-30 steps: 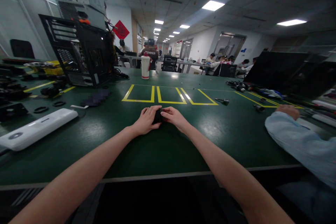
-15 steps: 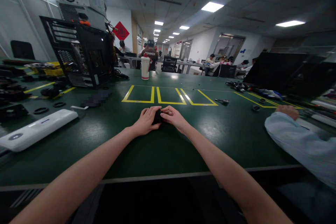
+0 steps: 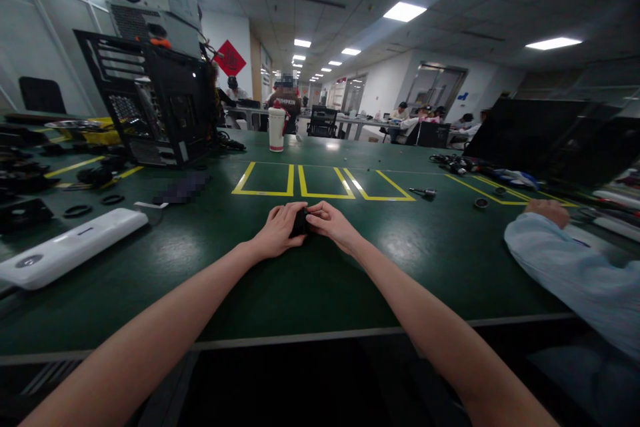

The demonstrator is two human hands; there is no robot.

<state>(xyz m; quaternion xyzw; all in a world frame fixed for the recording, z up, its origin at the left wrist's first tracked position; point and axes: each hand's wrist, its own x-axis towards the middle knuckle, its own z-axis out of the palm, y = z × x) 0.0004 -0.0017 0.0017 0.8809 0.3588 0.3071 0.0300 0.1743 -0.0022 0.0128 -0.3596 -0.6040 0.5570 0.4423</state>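
My left hand (image 3: pixel 283 229) is closed around a small black part (image 3: pixel 300 221), with fingers over its top and the thumb along its near side. From the right, my right hand (image 3: pixel 332 223) pinches the same part at its edge. Both hands are low over the green table (image 3: pixel 310 293), just on the near side of the yellow tape outlines (image 3: pixel 323 196). The fingers cover most of the black part, so its exact kind is hidden.
A screwdriver-like tool (image 3: pixel 423 193) and a small round black piece (image 3: pixel 481 203) lie to the right. A co-worker's sleeve (image 3: pixel 565 260) rests at the right edge. Leftward are a white power strip (image 3: pixel 75 247), black rings (image 3: pixel 77 211) and a computer case (image 3: pixel 165 107). A cup (image 3: pixel 277 128) stands behind.
The small round black piece on the right has shifted slightly to the left. My hands and the black part between them look almost unmoved.
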